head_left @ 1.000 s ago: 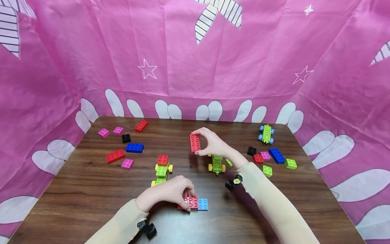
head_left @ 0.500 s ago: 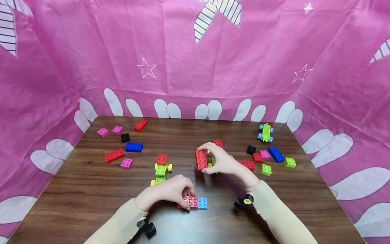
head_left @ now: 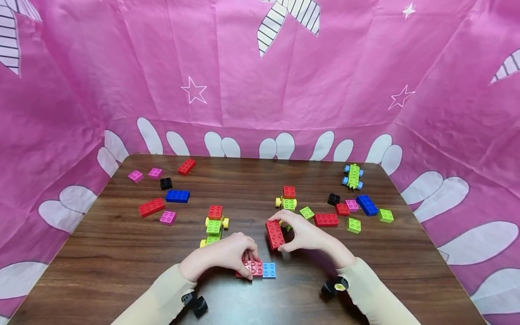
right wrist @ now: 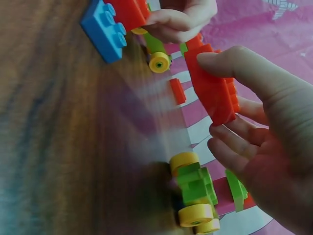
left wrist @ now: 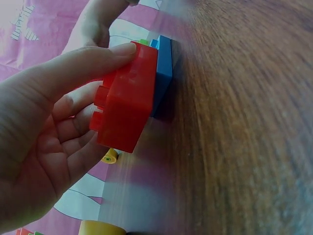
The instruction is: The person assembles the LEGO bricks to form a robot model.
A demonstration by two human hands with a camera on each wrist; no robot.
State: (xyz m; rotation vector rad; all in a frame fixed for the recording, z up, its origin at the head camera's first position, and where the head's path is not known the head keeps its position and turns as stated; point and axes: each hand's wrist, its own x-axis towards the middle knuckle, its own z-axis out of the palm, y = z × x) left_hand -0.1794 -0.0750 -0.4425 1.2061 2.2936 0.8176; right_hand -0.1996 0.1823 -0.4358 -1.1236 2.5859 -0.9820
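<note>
My left hand (head_left: 229,254) pinches a red toy building brick (head_left: 255,268) between thumb and fingers, low at the front of the table. This brick overlaps a light blue brick (head_left: 269,270), whose right end shows. In the left wrist view my thumb presses the red brick's side (left wrist: 129,93), with the blue brick (left wrist: 164,71) just beyond. My right hand (head_left: 304,232) grips a second red brick (head_left: 275,234) by its ends, raised above the table. The right wrist view shows that brick (right wrist: 210,83) tilted, apart from the blue one (right wrist: 102,32).
A green toy car with yellow wheels (head_left: 214,227) stands beyond my left hand. A similar car (head_left: 289,204) is partly behind my right hand. Loose bricks lie left, around a blue brick (head_left: 177,196), and right, near a red one (head_left: 326,220). A blue-wheeled car (head_left: 353,176) stands back right.
My right hand has come nearer and lower with its red brick, towards the left hand, uncovering part of the yellow-wheeled car behind. My left hand keeps its place and hold.
</note>
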